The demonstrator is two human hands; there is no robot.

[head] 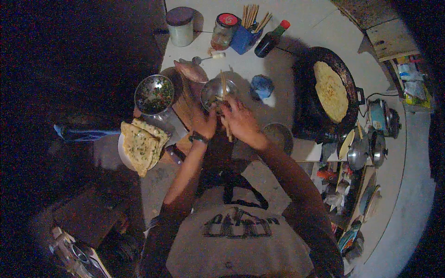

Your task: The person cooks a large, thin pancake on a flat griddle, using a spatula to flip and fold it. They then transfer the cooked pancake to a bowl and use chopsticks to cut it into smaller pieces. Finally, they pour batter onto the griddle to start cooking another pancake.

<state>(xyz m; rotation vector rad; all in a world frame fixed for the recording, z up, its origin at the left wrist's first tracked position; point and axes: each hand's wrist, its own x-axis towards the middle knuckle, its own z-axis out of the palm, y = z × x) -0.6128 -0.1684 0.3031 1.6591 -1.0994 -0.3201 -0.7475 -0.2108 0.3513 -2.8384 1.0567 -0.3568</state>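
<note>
Wooden chopsticks (224, 83) cross the rim of a steel bowl (205, 91), and their lower part lies under the fingers of my right hand (240, 120). The fingers are blurred, so I cannot tell how firmly they hold. My left hand (205, 120), with a dark band at its wrist, is beside the bowl's near left edge; its grip is unclear. Another steel bowl (155, 94) at the left holds chopped greens. Below it, folded flatbreads with green flecks (142, 147) rest on a white plate (122, 153). A flat pale bread (332, 92) lies in a black pan (350, 78) at the right.
Along the back stand a lidded jar (180, 29), a red-lidded glass jar (224, 33), a blue chopstick holder (243, 39) and a dark bottle (269, 41). A spoon (197, 60) and a crumpled blue thing (262, 86) lie nearer. Metal lids (358, 153) are at the right.
</note>
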